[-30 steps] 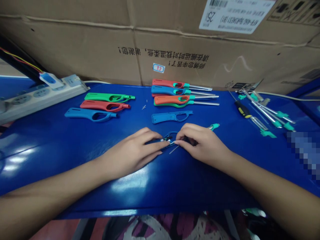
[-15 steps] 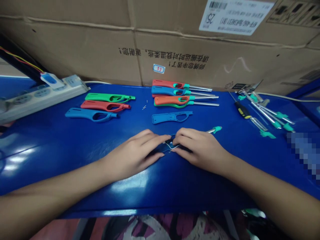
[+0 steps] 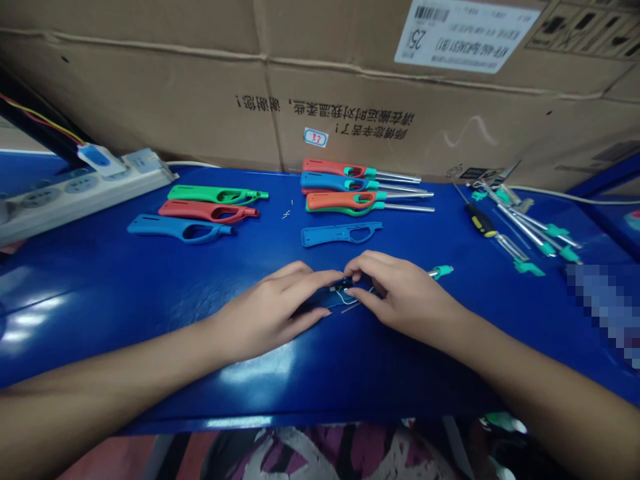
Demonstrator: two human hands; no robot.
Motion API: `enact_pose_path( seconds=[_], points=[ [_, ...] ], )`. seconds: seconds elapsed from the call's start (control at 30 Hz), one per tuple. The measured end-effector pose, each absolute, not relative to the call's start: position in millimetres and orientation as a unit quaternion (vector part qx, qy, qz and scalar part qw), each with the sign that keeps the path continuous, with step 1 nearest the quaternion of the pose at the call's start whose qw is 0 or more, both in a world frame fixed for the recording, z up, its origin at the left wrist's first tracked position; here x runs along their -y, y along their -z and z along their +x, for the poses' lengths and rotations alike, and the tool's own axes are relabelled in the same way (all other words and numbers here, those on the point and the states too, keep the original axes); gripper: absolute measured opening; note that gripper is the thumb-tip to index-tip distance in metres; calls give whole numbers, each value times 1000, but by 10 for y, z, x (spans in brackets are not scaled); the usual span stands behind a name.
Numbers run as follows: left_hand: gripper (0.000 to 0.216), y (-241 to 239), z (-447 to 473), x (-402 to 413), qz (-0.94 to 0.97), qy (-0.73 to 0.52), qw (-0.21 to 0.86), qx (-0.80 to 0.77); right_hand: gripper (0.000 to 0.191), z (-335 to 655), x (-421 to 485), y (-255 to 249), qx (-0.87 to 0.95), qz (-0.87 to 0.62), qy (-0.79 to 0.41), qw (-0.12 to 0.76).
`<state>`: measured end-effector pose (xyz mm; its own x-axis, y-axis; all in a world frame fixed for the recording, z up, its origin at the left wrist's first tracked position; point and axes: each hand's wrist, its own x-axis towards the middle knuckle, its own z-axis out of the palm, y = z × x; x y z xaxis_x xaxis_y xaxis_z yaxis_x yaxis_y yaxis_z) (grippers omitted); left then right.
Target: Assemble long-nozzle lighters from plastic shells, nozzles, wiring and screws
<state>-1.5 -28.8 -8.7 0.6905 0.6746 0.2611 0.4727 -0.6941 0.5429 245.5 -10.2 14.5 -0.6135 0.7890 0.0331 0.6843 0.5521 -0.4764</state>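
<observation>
Low over the blue table, my left hand (image 3: pixel 273 310) grips a blue lighter casing half (image 3: pixel 326 298), mostly hidden under my palm and fingers. A thin white wire (image 3: pixel 344 299) loops out of its inner side. My right hand (image 3: pixel 405 290) bends over the casing's right end, thumb and fingers closed at small dark parts; what they pinch is hidden. Beyond the right hand, a metal tube with a teal end (image 3: pixel 443 271) sticks out. Past my hands lies another blue casing half (image 3: pixel 320 236), inner side up.
Green (image 3: pixel 197 194), red (image 3: pixel 190 211) and blue casing pieces (image 3: pixel 160 225) lie at left near a power strip (image 3: pixel 145 163). Several assembled lighters (image 3: pixel 340 200) are stacked at the back, beside tiny screws (image 3: pixel 287 214). A screwdriver (image 3: pixel 480 220) and metal tubes (image 3: pixel 530 223) lie right. A cardboard box (image 3: pixel 175 107) stands behind.
My right thumb has risen and drawn in toward the fingers over the casing. The teal-ended tube has shifted right and slightly down. My left hand keeps its hold.
</observation>
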Motion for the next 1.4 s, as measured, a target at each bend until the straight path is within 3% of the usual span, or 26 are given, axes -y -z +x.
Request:
enact_pose_path(
  seconds=[0.23, 0.37, 0.53, 0.77, 1.13, 1.4],
  points=[
    [46, 67, 15, 290, 891, -236, 226, -316, 19, 2464, 144, -170, 934, -352, -38, 56],
    [43, 49, 38, 250, 885, -243, 251, -310, 12, 2421, 152, -175, 927, -371, -35, 37],
    [41, 75, 48, 208, 866, -255, 274, -331, 15, 2439, 135, -145, 922, -372, -24, 106],
    [38, -122, 38, 222, 852, -238, 263, -385, 6, 2489, 146, -182, 859, -391, -169, 284],
    [14, -167, 227, 281, 752, -329, 362, -441, 8, 2446, 124, -110, 804, -413, -327, 276],
    [18, -154, 246, 262, 596, -349, 548, -473, 23, 2514, 150, -131, 920, -281, -92, 257]
  ],
)
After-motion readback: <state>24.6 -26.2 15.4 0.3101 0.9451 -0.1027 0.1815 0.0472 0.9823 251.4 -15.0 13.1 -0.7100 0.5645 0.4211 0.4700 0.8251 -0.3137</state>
